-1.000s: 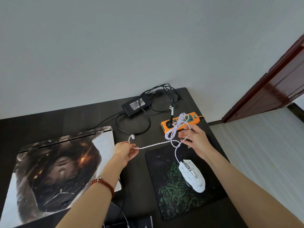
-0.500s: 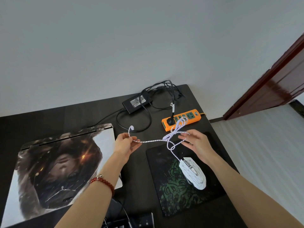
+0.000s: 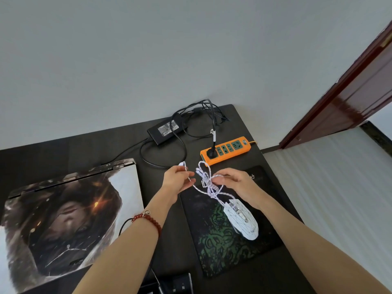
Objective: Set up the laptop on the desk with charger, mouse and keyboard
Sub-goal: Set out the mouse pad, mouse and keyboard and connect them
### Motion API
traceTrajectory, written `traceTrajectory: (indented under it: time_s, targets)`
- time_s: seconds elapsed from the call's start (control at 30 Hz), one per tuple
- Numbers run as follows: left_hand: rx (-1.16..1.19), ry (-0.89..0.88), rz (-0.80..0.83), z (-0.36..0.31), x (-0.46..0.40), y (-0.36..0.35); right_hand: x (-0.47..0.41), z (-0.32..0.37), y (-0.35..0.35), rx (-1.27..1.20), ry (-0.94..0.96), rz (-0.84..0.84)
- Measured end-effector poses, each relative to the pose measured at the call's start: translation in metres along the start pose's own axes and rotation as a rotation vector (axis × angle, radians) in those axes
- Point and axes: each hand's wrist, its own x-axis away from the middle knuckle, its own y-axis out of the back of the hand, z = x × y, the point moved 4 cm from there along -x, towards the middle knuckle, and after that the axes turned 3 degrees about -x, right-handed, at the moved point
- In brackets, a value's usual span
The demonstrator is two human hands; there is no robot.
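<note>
A white mouse (image 3: 241, 221) rests on a dark green-patterned mouse pad (image 3: 224, 247). Just beyond the pad's far edge, the left hand (image 3: 176, 179) pinches the mouse's braided white cable (image 3: 209, 183) near its plug end, while the right hand (image 3: 233, 180) grips the tangled loops. Left of the pad lies the closed laptop (image 3: 63, 219). Past the pad sit an orange power strip (image 3: 227, 149) and the black charger (image 3: 164, 131).

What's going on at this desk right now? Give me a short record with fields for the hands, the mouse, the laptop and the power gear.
left hand: pinches the mouse cable near its free end
right hand: holds the cable's tangled loops
mouse: white, lying on the mouse pad
laptop: lid closed, on the desk, to the left of the pad
charger brick: at the back of the desk, its black leads coiled beside it
power strip: orange, one black plug in it
keyboard: not clearly visible
</note>
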Motion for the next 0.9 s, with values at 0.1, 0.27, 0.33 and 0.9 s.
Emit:
traceTrajectory:
  time_s: [0.1, 0.27, 0.33, 0.9]
  targets:
    - [-0.02, -0.013, 0.025, -0.004, 0.002, -0.001, 0.0, -0.003, -0.006, 0.145, -0.006, 0.045]
    - [-0.167, -0.022, 0.036, 0.007, 0.007, 0.018, -0.005, -0.01, -0.012, 0.127, -0.132, 0.059]
    - [-0.222, -0.125, -0.016, 0.009, 0.009, 0.03, -0.014, -0.014, -0.013, 0.191, -0.224, 0.016]
    - [-0.654, -0.58, -0.25, -0.034, 0.015, 0.093, -0.12, 0.088, -0.106, -0.515, -0.073, -0.157]
